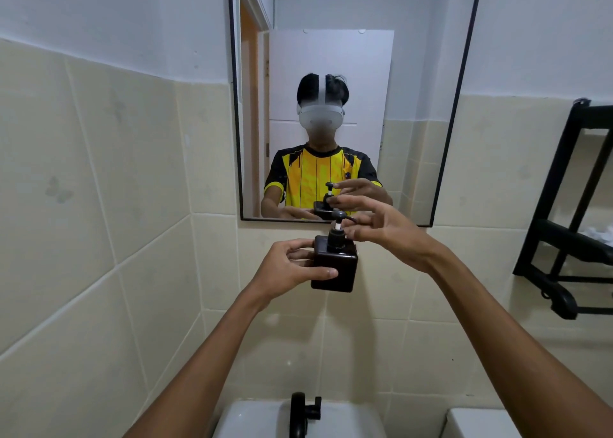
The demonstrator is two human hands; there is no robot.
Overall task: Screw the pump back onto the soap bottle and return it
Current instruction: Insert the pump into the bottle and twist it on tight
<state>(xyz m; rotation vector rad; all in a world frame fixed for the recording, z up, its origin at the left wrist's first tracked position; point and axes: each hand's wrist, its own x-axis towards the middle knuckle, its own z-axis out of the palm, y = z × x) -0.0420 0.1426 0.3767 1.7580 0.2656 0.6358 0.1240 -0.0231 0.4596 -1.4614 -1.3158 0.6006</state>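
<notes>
1. The soap bottle (335, 265), a dark square one, is held up in the air in front of the tiled wall, just below the mirror (351, 99) and well above the sink (252, 417) and its black tap (303, 414).
2. The pump (337, 230) stands upright in the bottle's neck, nozzle pointing to the right; I judge the screwing-on to be under way, though whether the collar is fully tight cannot be told.
3. The left hand (292, 268) is wrapped round the bottle's body, thumb across the front face, fingers behind, steadying it.
4. The right hand (384, 232) is up at the pump, fingertips pinched lightly at the collar and nozzle, the other fingers spread loose.
5. Next, I reckon, comes twisting the collar until it is firm while the left hand stops the bottle turning, then setting it down, perhaps by the sink or on the black rack (570, 212) to the right.
</notes>
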